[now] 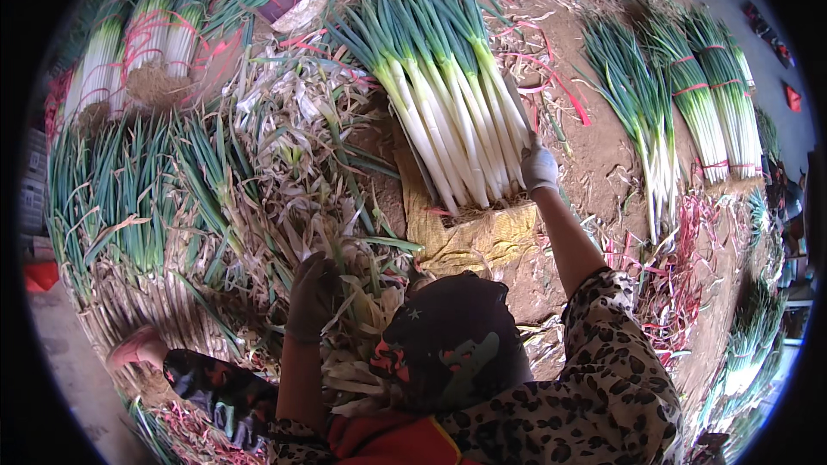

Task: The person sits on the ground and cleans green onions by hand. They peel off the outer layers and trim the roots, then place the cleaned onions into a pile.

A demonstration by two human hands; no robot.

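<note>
A row of trimmed leeks (446, 103) with green tops and white stems lies before me in a metal-sided holder, roots towards me. Under its near end is a yellow woven sack (478, 242). My right hand (540, 166), in a pale glove, is at the right side of the row, against the outermost stem and the upright metal plate (517, 100); its grip is unclear. My left hand (315, 290), in a dark glove, is over peeled leek leaves (303, 187) left of the sack. Whether its fingers hold anything is hidden.
Untrimmed leeks (123, 200) lie at the left, beside my outstretched leg (219, 394). Tied leek bundles (701, 103) stand at the right, near loose leeks (646, 123) and tangled red strapping (678, 284). More bundles (155, 32) and a box (294, 0) are at the far left.
</note>
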